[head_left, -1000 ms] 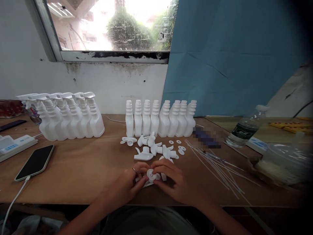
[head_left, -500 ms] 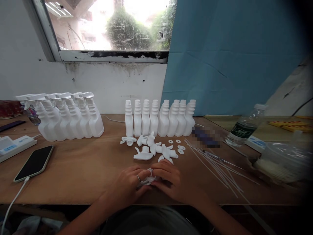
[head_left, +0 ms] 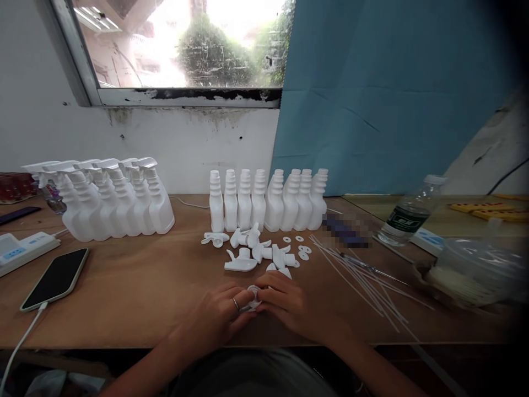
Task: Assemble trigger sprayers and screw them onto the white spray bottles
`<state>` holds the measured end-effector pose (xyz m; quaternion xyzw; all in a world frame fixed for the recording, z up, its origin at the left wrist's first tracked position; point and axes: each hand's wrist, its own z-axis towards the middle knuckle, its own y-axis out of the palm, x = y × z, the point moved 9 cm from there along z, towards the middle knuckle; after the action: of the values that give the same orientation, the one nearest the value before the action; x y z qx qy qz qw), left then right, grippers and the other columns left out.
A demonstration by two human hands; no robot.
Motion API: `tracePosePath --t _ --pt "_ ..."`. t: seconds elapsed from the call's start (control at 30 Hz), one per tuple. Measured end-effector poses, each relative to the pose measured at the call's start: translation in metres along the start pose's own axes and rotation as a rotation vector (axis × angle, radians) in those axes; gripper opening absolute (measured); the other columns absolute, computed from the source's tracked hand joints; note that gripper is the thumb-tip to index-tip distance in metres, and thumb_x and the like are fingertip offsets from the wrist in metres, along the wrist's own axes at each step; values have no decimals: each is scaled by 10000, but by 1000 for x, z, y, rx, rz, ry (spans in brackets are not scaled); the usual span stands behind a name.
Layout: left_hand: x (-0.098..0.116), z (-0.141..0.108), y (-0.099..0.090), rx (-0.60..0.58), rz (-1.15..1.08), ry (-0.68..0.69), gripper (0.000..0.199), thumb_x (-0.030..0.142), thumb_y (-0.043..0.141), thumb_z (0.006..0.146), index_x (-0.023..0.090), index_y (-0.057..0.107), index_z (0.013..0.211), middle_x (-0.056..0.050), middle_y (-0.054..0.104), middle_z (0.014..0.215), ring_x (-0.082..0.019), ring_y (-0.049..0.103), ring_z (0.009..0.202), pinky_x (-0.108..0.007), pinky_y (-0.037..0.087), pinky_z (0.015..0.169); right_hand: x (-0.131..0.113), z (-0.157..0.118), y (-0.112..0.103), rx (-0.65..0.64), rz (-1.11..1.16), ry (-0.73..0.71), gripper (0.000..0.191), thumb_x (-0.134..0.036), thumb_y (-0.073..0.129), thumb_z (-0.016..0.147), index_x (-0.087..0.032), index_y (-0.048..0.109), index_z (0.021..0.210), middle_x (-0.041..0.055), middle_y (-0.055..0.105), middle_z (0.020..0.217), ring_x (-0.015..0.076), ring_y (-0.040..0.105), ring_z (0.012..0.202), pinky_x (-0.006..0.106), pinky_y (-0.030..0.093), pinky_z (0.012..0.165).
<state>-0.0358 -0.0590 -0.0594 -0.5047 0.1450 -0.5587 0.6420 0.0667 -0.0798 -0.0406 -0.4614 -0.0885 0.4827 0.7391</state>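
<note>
Near the front edge of the table, my left hand (head_left: 223,309) is closed around a white spray trigger head (head_left: 253,298), mostly covered by fingers. My right hand (head_left: 283,303) pinches the same part from the other side, its fingertips at the round collar. Just beyond my hands lie several loose white trigger heads (head_left: 241,261) in a small heap. Several flat white washers (head_left: 303,252) rest to the right of them. Behind the heap stands a row of white bottles (head_left: 245,204) with bare necks.
Bottles with trigger heads (head_left: 119,201) stand at the back left. A phone (head_left: 55,278) on a cable and a power strip (head_left: 27,251) lie left. Thin white tubes (head_left: 359,281), a screwdriver (head_left: 374,269), a water bottle (head_left: 407,218) and a plastic tub (head_left: 467,270) are on the right.
My hands stay together on the trigger head, with only a slight shift of fingers; its round collar shows a little more. The whole view has moved slightly.
</note>
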Motion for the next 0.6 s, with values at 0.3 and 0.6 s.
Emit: tracePosePath --t 0.3,0.6 --pt "-2 -4 -3 11 -18 31 118 232 533 975 211 560 1088 -31 657 928 -179 627 884 -257 496 772 -15 2 1 -40 -187 123 332 -163 504 937 -170 555 1265 128 564 1352 254 515 1256 446 448 1072" --pt "-6 -6 1 -2 16 -82 44 222 574 929 209 540 955 -4 629 874 -163 610 762 -251 464 684 37 -14 -53 32 -182 459 370 -308 522 949 -246 545 1313 80 592 1349 228 560 1240 401 455 1046"
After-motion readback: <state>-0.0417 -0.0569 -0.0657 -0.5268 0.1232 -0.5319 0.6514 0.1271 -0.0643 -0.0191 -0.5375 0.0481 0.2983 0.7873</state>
